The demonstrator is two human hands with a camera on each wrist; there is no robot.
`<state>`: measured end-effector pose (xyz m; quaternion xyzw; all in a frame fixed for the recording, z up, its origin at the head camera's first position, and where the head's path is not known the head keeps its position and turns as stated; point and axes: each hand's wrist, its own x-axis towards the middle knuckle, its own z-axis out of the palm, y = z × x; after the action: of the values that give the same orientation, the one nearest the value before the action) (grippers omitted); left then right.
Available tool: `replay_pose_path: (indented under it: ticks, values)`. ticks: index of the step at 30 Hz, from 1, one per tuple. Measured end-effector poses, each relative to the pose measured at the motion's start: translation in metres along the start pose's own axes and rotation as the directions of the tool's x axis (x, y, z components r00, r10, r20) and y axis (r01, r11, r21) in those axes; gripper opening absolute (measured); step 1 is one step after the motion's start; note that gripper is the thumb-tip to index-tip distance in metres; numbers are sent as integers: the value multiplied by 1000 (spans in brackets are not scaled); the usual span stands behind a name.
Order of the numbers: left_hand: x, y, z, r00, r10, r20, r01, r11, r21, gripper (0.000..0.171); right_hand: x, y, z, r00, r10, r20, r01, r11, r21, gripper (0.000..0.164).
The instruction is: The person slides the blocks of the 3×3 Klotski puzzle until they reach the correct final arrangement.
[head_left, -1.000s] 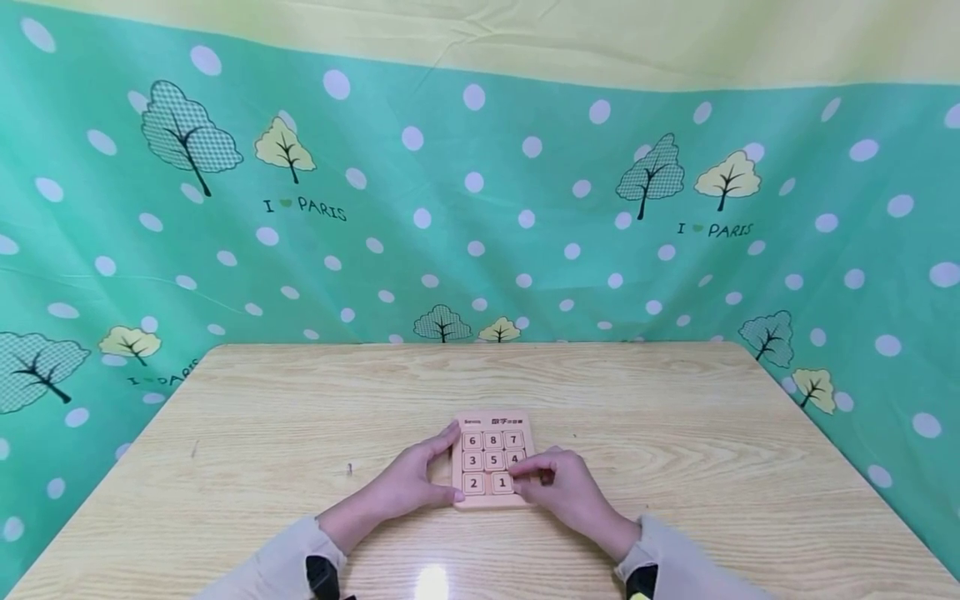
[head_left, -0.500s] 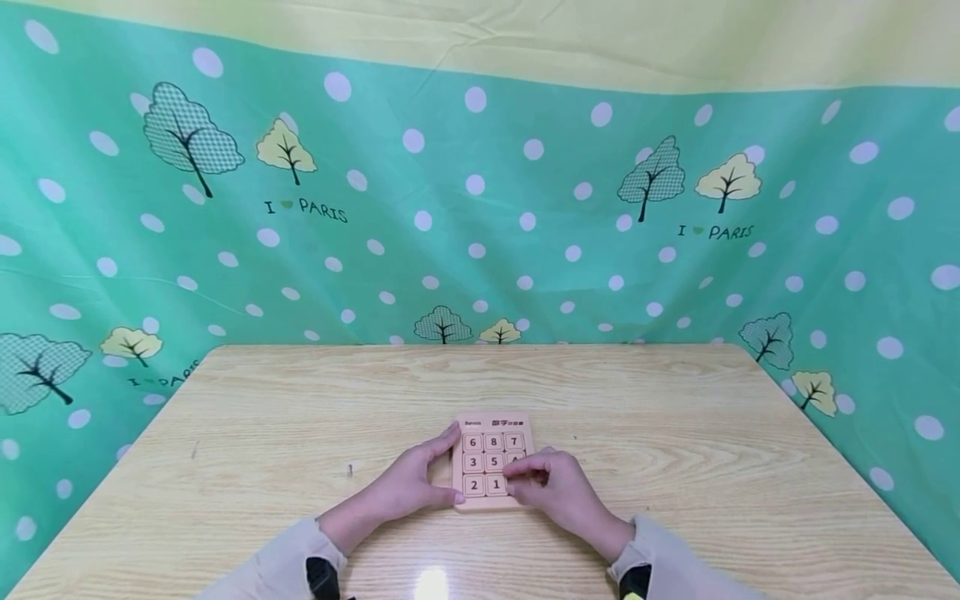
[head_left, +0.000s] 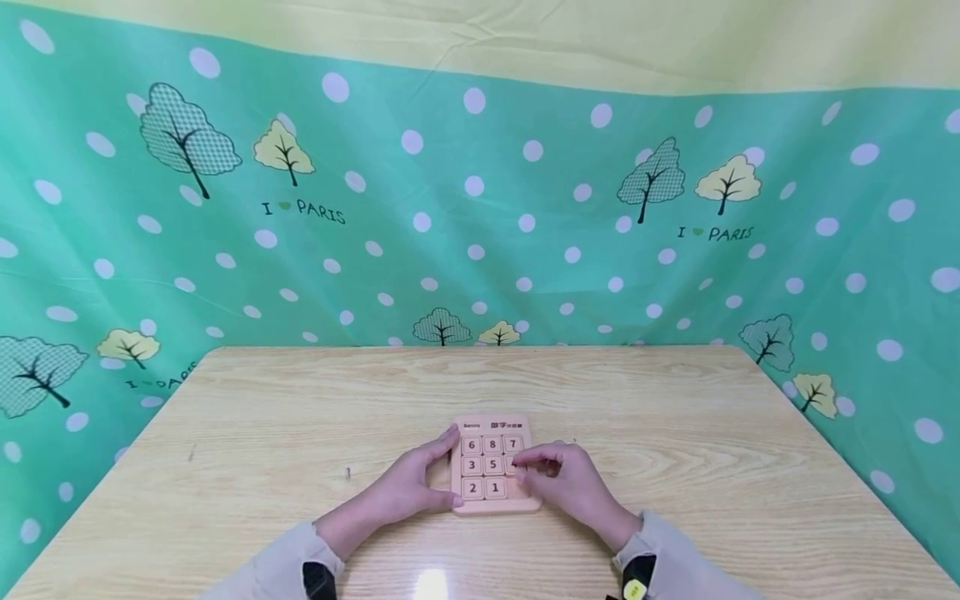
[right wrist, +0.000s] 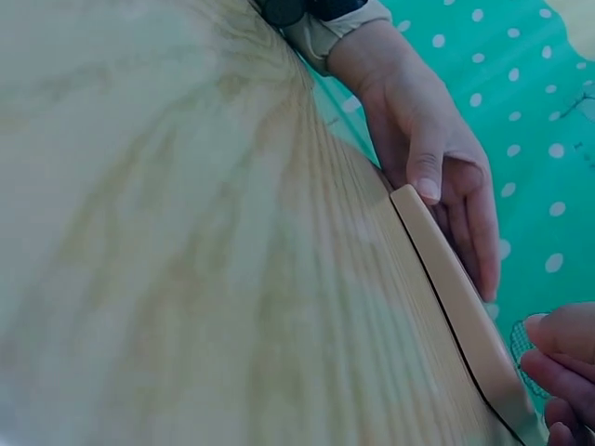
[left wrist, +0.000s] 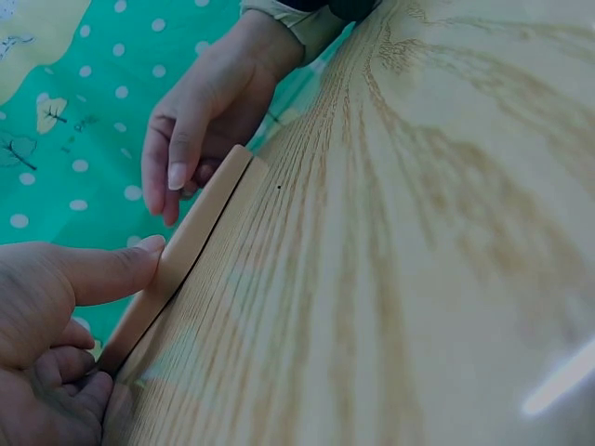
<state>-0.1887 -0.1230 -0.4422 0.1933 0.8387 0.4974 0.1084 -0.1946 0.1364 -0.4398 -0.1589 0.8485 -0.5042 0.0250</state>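
Note:
A pink sliding number puzzle (head_left: 483, 507) lies flat on the table, with square tiles in three rows. Uncovered digits read 6, 8, 7, then 3, 5, then 2, 1; the bottom-right slot is vacant. My left hand (head_left: 405, 483) grips the puzzle's left side, thumb at the lower corner and a finger at the upper edge. Over the right end of the middle row, my right hand (head_left: 567, 485) holds its fingertips at the 4 tile (head_left: 516, 464), mostly covering it. Both wrist views show only the puzzle's side edge (left wrist: 191, 232), not the tiles.
The wooden table (head_left: 315, 392) extends around the puzzle on all sides. Behind it hangs a green dotted cloth (head_left: 450, 208) with printed trees. A bright light reflection sits near the table's front edge.
The 1 tile has slid left beside the 2, leaving the bottom-right slot vacant. My right hand went left with it, then moved back right and up to the 4 tile. My left hand stays put.

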Motion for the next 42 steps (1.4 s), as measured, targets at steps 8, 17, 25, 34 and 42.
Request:
replay_pose_path:
  ticks: [8, 17, 25, 34, 42]
  values:
    - [0, 0, 0, 1000, 3, -2, -3, 1000, 10, 95, 4, 8, -3, 1000, -8, -11, 8, 1000, -25, 25]
    - [0, 1, -1, 1000, 1, 14, -1, 1000, 2, 93, 3, 7, -2, 999, -7, -32, 5, 998, -63, 24]
    - [0, 1, -1, 1000, -1, 13, 1, 1000, -4, 93, 4, 7, -2, 998, -23, -58, 17, 995, -99, 26]
    - [1, 1, -1, 1000, -5, 18, 5, 1000, -17, 93, 4, 7, -1, 998, -12, -63, 6, 995, -102, 27]
    - [2, 0, 0, 1000, 6, 3, -6, 1000, 12, 94, 5, 9, -3, 998, -23, -55, 17, 995, -99, 26]
